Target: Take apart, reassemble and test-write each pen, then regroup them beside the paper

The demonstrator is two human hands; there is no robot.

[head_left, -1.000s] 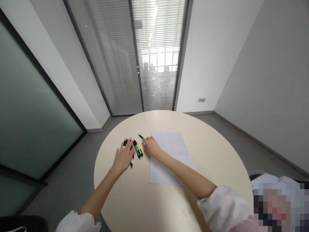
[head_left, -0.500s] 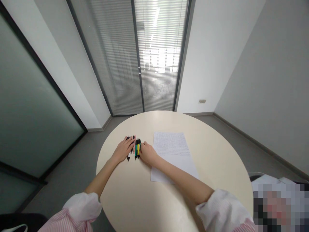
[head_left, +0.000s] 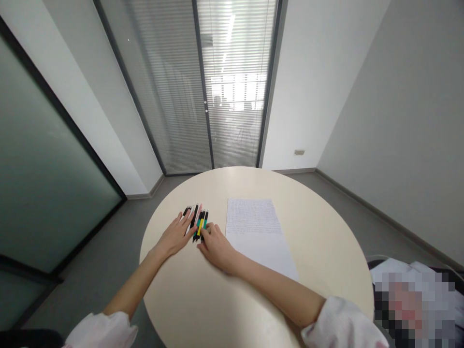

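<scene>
Several pens lie side by side on the round table, including a yellow pen point(head_left: 200, 227), a pink pen point(head_left: 197, 212) and green-and-black ones. My left hand point(head_left: 176, 235) rests with spread fingers over the left pens, its thumb reaching to their lower part. It partly covers a black-and-white pen point(head_left: 186, 211). From the right side, my right hand point(head_left: 219, 249) touches the group near its lower ends, fingers bent and thumb apart from them. No pen is lifted. Beside my right hand lies a sheet of paper point(head_left: 253, 217) with handwriting on its upper half; my forearm crosses its lower part.
The round cream table point(head_left: 311, 232) has its edge near my left forearm. At the lower right is a chair with a pale, partly blurred item point(head_left: 391, 270) on it. A glass partition with blinds point(head_left: 235, 130) stands behind the table.
My right hand has slid nearer to me and turned, its thumb now at the pens' lower ends. My left hand has spread and shifted slightly nearer. The pens lie more slanted and closer together.
</scene>
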